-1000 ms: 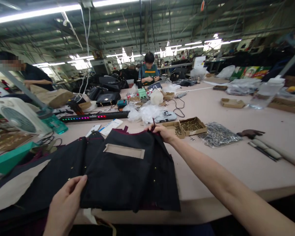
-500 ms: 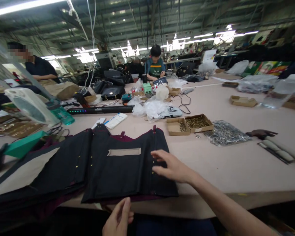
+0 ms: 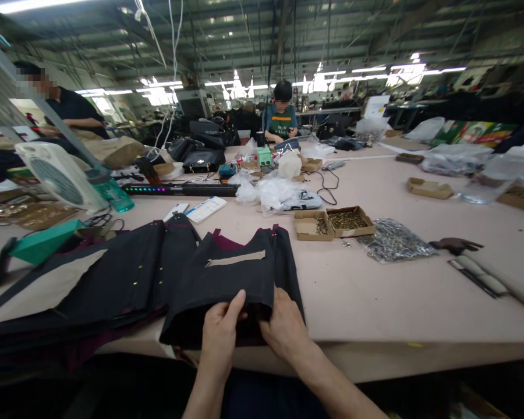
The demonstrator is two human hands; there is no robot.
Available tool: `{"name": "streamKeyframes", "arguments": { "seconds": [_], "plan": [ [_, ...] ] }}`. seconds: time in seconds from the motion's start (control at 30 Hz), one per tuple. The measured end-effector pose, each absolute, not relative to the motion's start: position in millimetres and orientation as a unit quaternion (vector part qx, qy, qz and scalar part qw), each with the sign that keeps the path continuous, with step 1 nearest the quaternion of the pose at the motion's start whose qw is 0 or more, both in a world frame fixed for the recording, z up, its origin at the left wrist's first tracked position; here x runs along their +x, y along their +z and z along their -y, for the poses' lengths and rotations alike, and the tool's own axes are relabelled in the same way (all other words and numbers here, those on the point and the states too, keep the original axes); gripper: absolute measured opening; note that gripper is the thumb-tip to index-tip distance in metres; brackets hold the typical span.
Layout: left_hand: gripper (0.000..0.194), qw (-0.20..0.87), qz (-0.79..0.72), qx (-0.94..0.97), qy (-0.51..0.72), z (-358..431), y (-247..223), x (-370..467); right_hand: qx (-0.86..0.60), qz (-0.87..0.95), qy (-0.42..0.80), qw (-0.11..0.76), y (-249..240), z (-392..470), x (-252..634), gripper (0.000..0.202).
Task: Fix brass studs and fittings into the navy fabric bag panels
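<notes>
A dark fabric bag piece with a beige strip and maroon lining lies at the table's front edge, its near side lifted into a dark opening. My left hand pinches the lifted edge, thumb on top and fingers underneath. At the right end of that edge, my right hand grips the fabric, its fingertips partly inside the opening and hidden. Left of it rests a stack of similar dark pieces with small brass studs and a beige panel.
Two cardboard boxes of small brass parts stand behind on the right, beside a plastic bag of metal pieces and a hammer. A white fan stands left. Two people work at the far side, one across the table.
My right hand has come left and down from above the fabric to its near edge. My left hand has risen and taken hold of that edge, which is now lifted and folded open.
</notes>
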State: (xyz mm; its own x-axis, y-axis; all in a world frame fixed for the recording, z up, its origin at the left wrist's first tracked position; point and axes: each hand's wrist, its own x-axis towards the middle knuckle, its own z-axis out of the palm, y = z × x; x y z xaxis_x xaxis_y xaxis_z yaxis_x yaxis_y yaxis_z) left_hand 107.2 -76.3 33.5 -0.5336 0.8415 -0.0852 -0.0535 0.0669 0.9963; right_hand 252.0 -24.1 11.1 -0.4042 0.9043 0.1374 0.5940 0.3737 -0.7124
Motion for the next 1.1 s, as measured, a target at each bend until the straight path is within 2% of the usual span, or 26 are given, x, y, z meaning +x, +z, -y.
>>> {"name": "streamKeyframes", "arguments": {
  "seconds": [0.03,0.1,0.23,0.37,0.43,0.53,0.67,0.87,0.9,0.97,1.03,1.1],
  "plan": [
    [0.047,0.368,-0.623,0.389,0.571,73,48,109,-0.464,0.776,0.317,0.286,11,20,259,0.049],
    [0.04,0.356,-0.59,0.543,0.48,66,79,112,-0.445,0.743,0.383,0.32,10,9,274,0.036],
    [0.033,0.293,-0.528,0.736,0.306,48,128,114,-0.398,0.657,0.521,0.372,1,-12,304,0.038],
    [0.033,0.256,-0.458,0.826,0.205,9,136,120,-0.387,0.595,0.575,0.407,-12,-20,321,0.04],
    [0.031,0.27,-0.438,0.835,0.195,-15,128,127,-0.409,0.596,0.552,0.416,-18,-21,328,0.042],
    [0.029,0.274,-0.448,0.825,0.209,-48,115,140,-0.469,0.634,0.455,0.413,-23,-22,341,0.04],
    [0.025,0.274,-0.472,0.809,0.218,-82,100,160,-0.528,0.691,0.332,0.366,-28,-27,360,0.031],
    [0.018,0.281,-0.477,0.815,0.169,-114,78,182,-0.597,0.733,0.145,0.291,-32,-24,375,0.018],
    [0.02,0.293,-0.474,0.816,0.154,-118,74,182,-0.61,0.733,0.129,0.273,-32,-22,377,0.019],
    [0.035,0.321,-0.458,0.819,0.123,-124,67,180,-0.625,0.727,0.095,0.268,-32,-19,380,0.026],
    [0.053,0.329,-0.422,0.84,0.085,-127,62,176,-0.601,0.733,0.067,0.312,-33,-19,384,0.041],
    [0.049,0.313,-0.379,0.87,0.046,-129,60,171,-0.528,0.768,0.061,0.357,-36,-21,388,0.041]
  ]
}}
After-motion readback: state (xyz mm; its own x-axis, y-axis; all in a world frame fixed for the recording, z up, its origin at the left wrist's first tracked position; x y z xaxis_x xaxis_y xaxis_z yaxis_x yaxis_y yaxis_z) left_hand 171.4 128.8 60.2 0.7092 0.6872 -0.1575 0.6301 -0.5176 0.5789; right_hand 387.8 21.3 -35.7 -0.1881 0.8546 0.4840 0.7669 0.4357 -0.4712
